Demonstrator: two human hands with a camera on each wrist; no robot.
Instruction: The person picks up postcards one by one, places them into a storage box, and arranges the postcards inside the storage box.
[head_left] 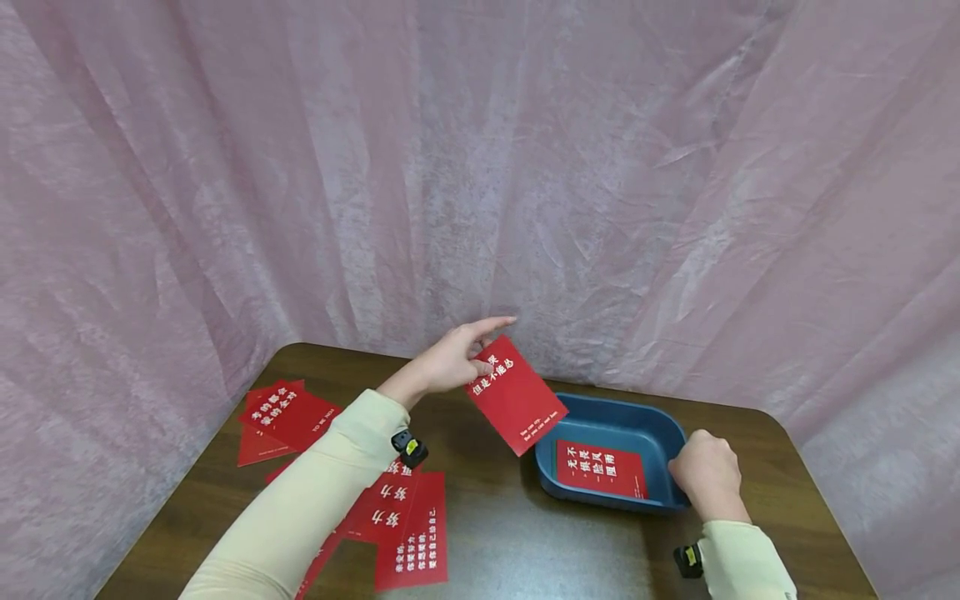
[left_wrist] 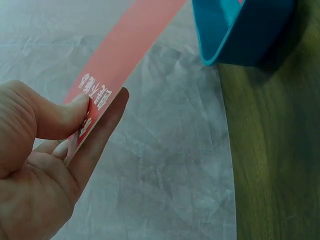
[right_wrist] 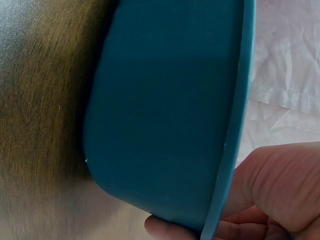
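Observation:
A red card (head_left: 517, 400) with white lettering is pinched between thumb and fingers of my left hand (head_left: 450, 357). Its lower right corner overlaps the left end of the blue tub (head_left: 615, 411) in the head view. The left wrist view shows my thumb (left_wrist: 62, 117) on the lettered face of the card, fingers behind it. My right hand (head_left: 708, 473) grips the tub's right end, with a finger (right_wrist: 170, 229) against the outer wall in the right wrist view. Inside the tub lies another red card (head_left: 600, 468) with white lettering.
Several red cards lie overlapping on the left of the wooden table (head_left: 487, 521), among them one at the far left (head_left: 300, 421) and one near the front (head_left: 420, 542). My left forearm (head_left: 300, 500) crosses over some. A pink curtain (head_left: 450, 167) hangs behind the table.

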